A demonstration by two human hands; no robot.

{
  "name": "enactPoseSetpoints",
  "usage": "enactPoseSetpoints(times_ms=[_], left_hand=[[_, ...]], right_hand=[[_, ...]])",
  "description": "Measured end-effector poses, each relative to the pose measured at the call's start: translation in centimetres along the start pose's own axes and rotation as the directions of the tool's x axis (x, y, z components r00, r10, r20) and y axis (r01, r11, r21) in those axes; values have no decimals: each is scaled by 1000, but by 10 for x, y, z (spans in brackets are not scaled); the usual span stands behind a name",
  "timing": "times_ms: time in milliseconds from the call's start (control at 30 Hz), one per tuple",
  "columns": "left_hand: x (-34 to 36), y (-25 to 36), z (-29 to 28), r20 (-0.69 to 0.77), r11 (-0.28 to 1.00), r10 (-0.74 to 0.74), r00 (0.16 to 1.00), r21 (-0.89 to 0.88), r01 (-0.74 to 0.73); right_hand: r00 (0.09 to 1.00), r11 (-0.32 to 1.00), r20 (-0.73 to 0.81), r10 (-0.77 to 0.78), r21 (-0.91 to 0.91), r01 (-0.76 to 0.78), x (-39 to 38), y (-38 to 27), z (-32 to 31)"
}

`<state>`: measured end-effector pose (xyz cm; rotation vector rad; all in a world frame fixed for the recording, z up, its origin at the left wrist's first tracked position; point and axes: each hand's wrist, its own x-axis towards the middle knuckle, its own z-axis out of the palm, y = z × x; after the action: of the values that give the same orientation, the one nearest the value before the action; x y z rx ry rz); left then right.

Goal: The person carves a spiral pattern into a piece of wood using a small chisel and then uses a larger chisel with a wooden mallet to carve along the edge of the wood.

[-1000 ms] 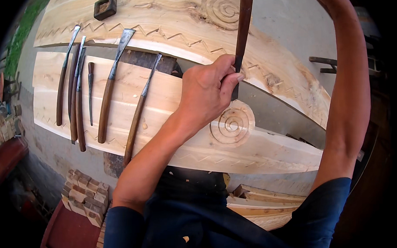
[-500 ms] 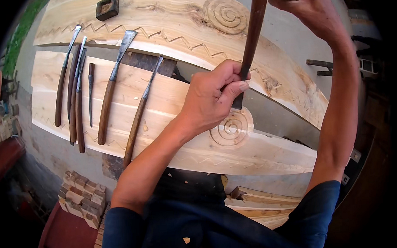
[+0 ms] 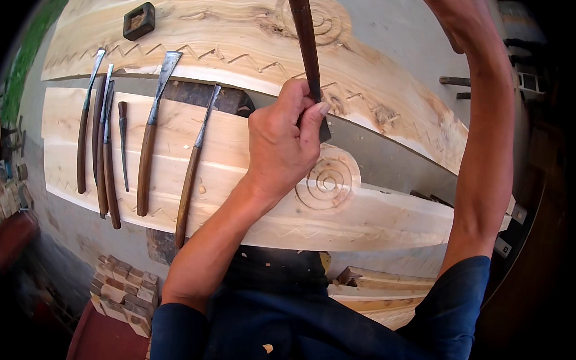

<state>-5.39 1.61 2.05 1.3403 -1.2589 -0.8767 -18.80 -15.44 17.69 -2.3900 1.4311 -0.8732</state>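
My left hand (image 3: pixel 283 142) is closed around a chisel (image 3: pixel 305 40), thumb pressed along its lower shaft. The chisel stands nearly upright, its dark blade end just above the carved spiral (image 3: pixel 329 178) on the nearer pale board (image 3: pixel 391 214). Whether the edge touches wood I cannot tell. My right arm rises along the right side, and only part of my right hand (image 3: pixel 444 12) shows at the top edge; its fingers are out of the picture. Several wood-handled chisels lie on the nearer board to the left, among them a broad-bladed chisel (image 3: pixel 150 134) and a narrow one (image 3: pixel 195 164).
Behind lies a second carved board (image 3: pixel 232 29) with a zigzag line and a spiral, bearing a small dark square box (image 3: pixel 139 21). Stacked wood blocks (image 3: pixel 124 290) stand at lower left by a red surface (image 3: pixel 103 345). Planks (image 3: pixel 381 297) lie below the nearer board.
My left hand and the chisel have shifted left and slightly up. My right hand has risen mostly past the top edge. The whole view has shifted a little.
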Motion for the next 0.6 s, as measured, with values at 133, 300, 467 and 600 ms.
enactPoseSetpoints(times_ms=[133, 300, 467, 600], left_hand=[[-2, -1, -3, 19, 999, -19, 1000, 35, 18], [-2, 1, -2, 6, 999, 38, 999, 30, -38], [1, 1, 0, 47, 995, 85, 995, 41, -87], [1, -2, -2, 38, 998, 43, 998, 49, -45]], right_hand=[[994, 995, 88, 61, 68, -67, 8, -16, -20], [998, 993, 63, -24, -118, 31, 0, -30, -14], [995, 959, 37, -97, 270, 84, 23, 0, -13], [928, 926, 176, -329, -131, 354, 39, 7, 0]])
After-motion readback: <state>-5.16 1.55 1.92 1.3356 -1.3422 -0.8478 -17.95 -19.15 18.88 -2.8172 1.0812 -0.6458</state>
